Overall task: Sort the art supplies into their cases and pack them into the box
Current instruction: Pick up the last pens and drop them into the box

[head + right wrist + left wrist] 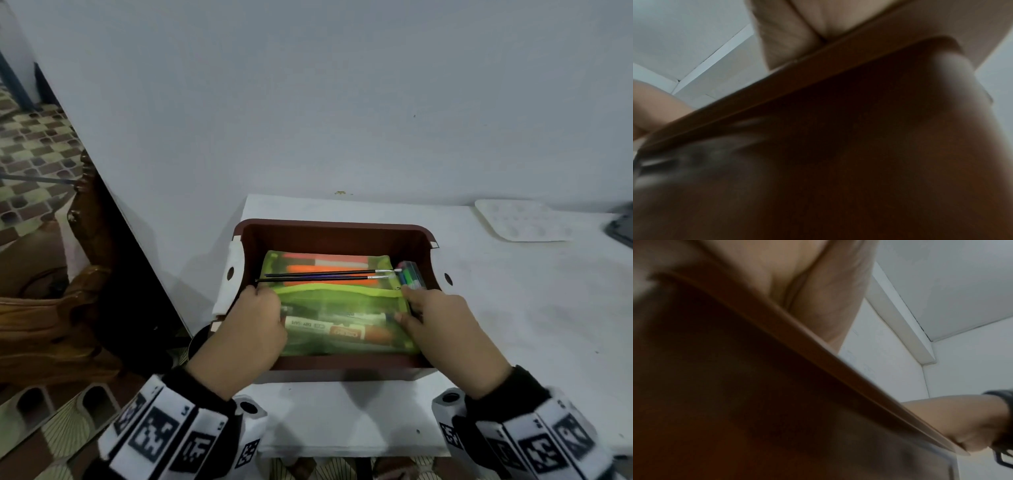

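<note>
A brown box [335, 226] stands on the white table [513, 308]. Inside, a green mesh case [342, 329] full of markers lies at the front. My left hand [253, 318] grips its left end and my right hand [431, 318] pinches its right end. Behind it lies a second green mesh case [329, 263] with orange markers, and two thin paintbrushes [325, 275] rest across it. A small clear case [411, 274] of green and blue items sits at the box's right side. In both wrist views the box wall [756, 402] [859, 146] fills the frame and hides the fingertips.
A white paint palette [520, 221] lies at the table's back right, with a dark object [621, 226] at the right edge. Carved wooden furniture [51, 308] stands on the left, past the table edge. A pale wall rises close behind the box.
</note>
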